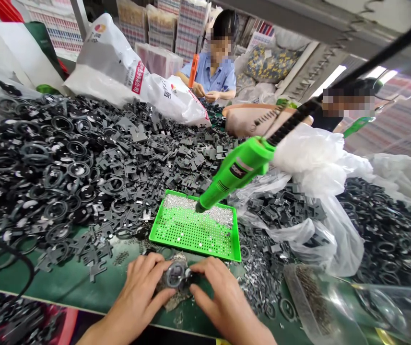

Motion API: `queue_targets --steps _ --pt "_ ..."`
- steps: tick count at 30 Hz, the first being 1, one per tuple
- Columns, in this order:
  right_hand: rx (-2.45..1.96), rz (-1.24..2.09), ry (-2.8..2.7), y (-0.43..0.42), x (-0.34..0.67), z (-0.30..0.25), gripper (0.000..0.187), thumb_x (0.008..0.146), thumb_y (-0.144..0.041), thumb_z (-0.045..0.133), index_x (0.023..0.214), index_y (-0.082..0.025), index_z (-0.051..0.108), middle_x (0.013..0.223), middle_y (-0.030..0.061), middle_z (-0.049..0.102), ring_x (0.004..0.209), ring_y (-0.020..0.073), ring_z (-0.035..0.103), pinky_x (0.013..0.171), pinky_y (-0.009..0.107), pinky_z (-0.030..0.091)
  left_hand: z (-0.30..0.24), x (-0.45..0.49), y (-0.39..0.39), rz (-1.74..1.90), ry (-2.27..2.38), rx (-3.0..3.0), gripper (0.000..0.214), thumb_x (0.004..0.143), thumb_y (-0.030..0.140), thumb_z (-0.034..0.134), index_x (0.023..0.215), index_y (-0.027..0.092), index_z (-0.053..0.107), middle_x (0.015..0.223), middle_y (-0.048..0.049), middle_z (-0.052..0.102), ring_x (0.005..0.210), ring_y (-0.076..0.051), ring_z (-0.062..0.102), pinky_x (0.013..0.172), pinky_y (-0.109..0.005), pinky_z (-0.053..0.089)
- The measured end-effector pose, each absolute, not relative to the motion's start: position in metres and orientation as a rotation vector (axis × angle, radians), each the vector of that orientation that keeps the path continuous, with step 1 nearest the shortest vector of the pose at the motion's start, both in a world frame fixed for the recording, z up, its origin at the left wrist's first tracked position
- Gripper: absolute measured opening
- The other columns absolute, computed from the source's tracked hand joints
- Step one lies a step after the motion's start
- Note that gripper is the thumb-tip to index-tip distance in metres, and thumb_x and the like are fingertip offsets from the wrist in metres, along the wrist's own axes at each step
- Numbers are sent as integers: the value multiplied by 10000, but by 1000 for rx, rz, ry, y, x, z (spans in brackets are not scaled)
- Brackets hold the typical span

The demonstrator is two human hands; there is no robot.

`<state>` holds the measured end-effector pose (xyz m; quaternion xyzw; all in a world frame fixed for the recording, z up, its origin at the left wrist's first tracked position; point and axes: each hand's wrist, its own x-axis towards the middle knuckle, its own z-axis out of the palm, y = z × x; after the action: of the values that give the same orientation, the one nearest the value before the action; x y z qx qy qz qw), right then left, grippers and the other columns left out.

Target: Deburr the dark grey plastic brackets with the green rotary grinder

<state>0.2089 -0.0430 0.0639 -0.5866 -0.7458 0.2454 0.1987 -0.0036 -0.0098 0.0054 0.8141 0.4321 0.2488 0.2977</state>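
Note:
My left hand [138, 287] and my right hand [219, 292] meet at the near table edge, both pinching a small round grey ring part [175, 275] held between their fingertips. Under it lies a worn grey pad [176, 299]. Just beyond stands a green perforated tray [191, 235] with tiny silver screws [205, 211] heaped along its far side. A green electric screwdriver [236, 172] hangs on a black cable above the tray, its tip close over the screws.
A big heap of black rings [47, 167] and flat grey brackets [162, 143] covers the table on the left. Clear plastic bags [316, 211] of parts lie at the right. Two other people sit across the table behind white sacks [126, 72].

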Motion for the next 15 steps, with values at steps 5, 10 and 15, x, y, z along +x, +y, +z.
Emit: queue_targets --steps 5,10,15 --pt "-1557 619 -2210 -31 190 55 307 784 -29 626 1045 -180 569 967 67 613 909 237 570 816 407 513 8 -5 -8 617 1133 2159 293 902 363 588 1184 290 558 1067 -26 542 953 -232 492 830 -353 409" --pt "-1593 498 -2388 -28 189 56 254 785 -47 626 996 -179 577 922 50 603 852 230 550 785 389 500 6 -9 -4 548 1080 2136 302 911 367 576 1202 293 540 1084 -33 521 982 -246 480 854 -384 405" --pt "-1469 240 -2704 -21 183 59 129 839 -113 590 957 -166 593 863 45 607 759 226 534 642 368 453 9 -8 -2 478 1064 2125 370 903 419 569 1251 303 522 1091 -41 527 993 -253 481 861 -400 415"
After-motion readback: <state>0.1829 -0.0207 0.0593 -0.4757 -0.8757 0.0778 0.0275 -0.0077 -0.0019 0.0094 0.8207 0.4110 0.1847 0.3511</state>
